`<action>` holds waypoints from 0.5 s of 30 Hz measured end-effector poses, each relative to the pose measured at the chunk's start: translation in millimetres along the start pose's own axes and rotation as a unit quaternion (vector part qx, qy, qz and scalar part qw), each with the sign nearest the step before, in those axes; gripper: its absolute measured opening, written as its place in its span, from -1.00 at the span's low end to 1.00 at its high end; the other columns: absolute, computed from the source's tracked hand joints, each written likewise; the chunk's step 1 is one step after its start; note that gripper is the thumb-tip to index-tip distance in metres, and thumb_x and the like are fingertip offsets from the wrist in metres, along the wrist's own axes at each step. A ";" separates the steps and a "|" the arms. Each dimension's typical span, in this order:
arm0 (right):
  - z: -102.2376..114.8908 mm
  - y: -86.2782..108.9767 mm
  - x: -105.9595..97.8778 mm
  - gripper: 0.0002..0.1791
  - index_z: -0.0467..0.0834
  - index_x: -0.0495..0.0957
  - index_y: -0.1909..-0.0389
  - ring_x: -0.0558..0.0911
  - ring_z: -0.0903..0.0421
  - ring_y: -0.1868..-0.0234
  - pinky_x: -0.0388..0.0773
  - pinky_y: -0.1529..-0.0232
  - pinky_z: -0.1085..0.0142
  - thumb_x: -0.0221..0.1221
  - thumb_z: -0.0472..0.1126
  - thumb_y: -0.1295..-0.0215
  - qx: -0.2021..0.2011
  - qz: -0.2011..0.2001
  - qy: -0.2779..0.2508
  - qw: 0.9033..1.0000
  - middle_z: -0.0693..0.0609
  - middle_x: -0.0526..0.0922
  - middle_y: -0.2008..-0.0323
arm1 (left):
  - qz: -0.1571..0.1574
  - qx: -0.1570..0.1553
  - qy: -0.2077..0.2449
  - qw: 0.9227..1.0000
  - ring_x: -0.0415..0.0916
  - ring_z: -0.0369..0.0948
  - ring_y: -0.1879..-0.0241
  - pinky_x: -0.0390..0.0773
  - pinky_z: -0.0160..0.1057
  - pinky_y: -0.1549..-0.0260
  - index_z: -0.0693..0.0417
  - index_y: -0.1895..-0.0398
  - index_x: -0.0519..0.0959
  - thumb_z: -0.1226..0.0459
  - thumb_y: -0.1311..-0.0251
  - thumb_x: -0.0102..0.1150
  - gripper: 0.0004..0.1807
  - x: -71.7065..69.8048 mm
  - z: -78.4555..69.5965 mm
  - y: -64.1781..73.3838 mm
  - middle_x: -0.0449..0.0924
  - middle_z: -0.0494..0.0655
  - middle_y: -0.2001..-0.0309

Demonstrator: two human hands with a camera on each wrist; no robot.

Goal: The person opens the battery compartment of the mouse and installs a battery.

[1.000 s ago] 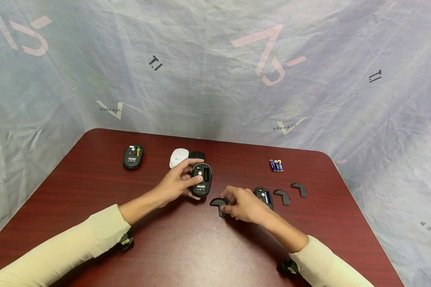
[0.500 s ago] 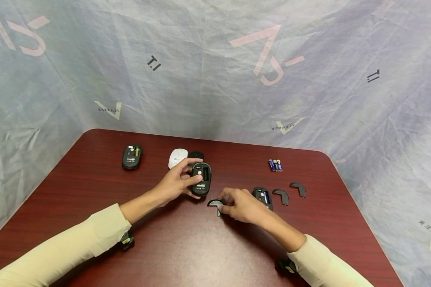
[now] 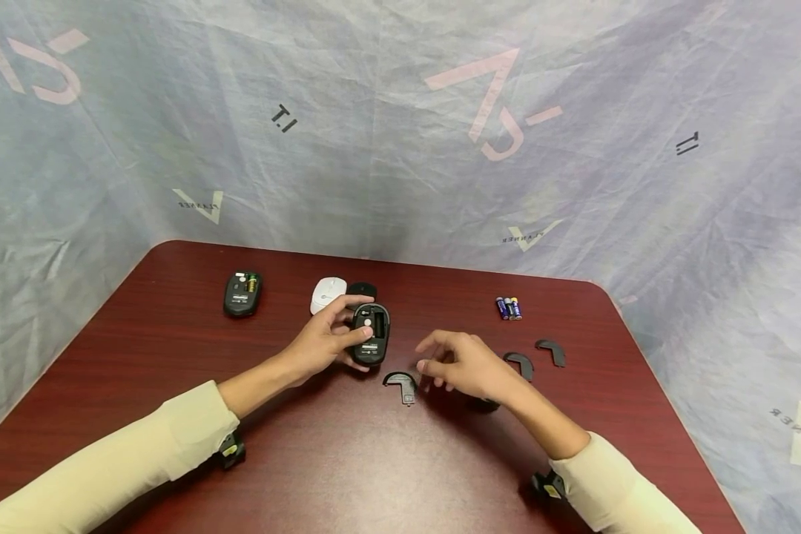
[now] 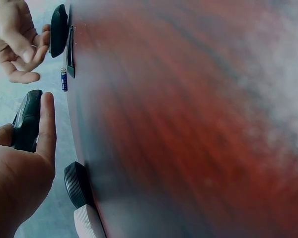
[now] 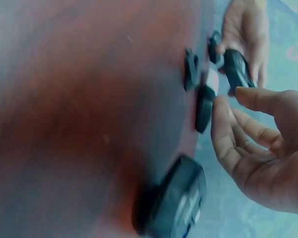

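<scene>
My left hand [image 3: 317, 343] grips a black computer mouse [image 3: 371, 343] with its underside facing me, the thumb across it and the battery slot uncovered. My right hand [image 3: 472, 365], holding nothing, hovers with fingers loosely bent just right of a black battery cover [image 3: 401, 386] lying on the table. Below that hand in the head view, another black mouse [image 3: 484, 404] is mostly hidden; the right wrist view shows this mouse [image 5: 181, 198] close up, blurred. The held mouse [image 4: 28, 121] also appears edge-on in the left wrist view.
On the red-brown table [image 3: 294, 460], two more covers [image 3: 521, 365] lie at right, with several batteries [image 3: 509, 308] behind them. A white mouse [image 3: 327, 293] and a black mouse [image 3: 363, 290] stand at the back. An overturned mouse [image 3: 243, 294] with a battery inside lies at left.
My right hand has let go of the battery cover and lifted slightly up and to the right. The cover stays on the table. My left hand still holds the mouse in about the same place.
</scene>
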State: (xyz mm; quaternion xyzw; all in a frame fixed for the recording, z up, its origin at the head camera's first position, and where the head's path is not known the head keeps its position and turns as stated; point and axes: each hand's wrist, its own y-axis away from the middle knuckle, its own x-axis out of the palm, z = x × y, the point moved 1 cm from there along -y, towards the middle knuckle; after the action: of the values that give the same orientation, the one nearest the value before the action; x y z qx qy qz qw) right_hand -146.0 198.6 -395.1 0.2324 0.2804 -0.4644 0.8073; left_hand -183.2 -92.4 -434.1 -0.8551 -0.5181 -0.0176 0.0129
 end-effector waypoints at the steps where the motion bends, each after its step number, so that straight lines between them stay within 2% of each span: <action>1: -1.3 -0.2 -4.3 -0.68 -0.24 0.71 -0.23 0.77 0.03 0.40 0.86 0.37 0.11 0.37 -0.17 -0.62 0.000 -0.005 -0.008 1.000 -0.18 0.84 0.25 | 0.000 -0.001 0.000 1.000 0.82 0.03 -0.04 0.95 0.21 0.17 0.07 -0.73 0.28 0.47 -0.64 0.22 -0.30 -0.5 0.4 0.0 0.47 0.47 -0.43; 4: -8.6 -1.0 -18.0 -0.66 -0.28 0.70 -0.25 0.79 -0.04 0.34 0.88 0.32 0.06 0.36 -0.18 -0.63 0.001 -0.021 -0.034 0.999 -0.26 0.84 0.18 | 0.003 -0.002 0.002 1.000 0.82 0.03 -0.06 0.95 0.22 0.16 0.06 -0.73 0.28 0.47 -0.63 0.22 -0.30 -1.3 1.0 -0.5 0.47 0.46 -0.42; 9: -25.8 -1.6 -41.7 -0.64 -0.33 0.67 -0.29 0.79 0.00 0.29 0.85 0.30 0.24 0.31 -0.19 -0.66 0.013 -0.052 -0.055 0.997 -0.34 0.82 0.15 | 0.006 -0.004 0.004 1.000 0.81 0.03 -0.06 0.95 0.23 0.15 0.04 -0.73 0.29 0.47 -0.63 0.23 -0.30 -1.6 1.1 -0.8 0.47 0.43 -0.42; 15: -46.3 -1.9 -65.5 -0.64 -0.39 0.67 -0.28 0.79 0.08 0.29 0.87 0.29 0.25 0.31 -0.24 -0.66 0.025 -0.094 -0.065 0.993 -0.37 0.80 0.11 | 0.009 0.000 0.005 1.000 0.82 0.03 -0.05 0.95 0.22 0.16 0.06 -0.73 0.29 0.47 -0.64 0.21 -0.31 -1.0 -0.1 0.9 0.46 0.46 -0.43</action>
State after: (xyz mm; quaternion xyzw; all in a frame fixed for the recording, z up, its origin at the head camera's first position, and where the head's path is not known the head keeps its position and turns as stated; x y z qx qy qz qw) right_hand -185.6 267.7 -385.5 0.1943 0.2363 -0.5588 0.7708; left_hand -182.9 -93.7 -434.1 -0.8595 -0.5105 -0.0220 0.0159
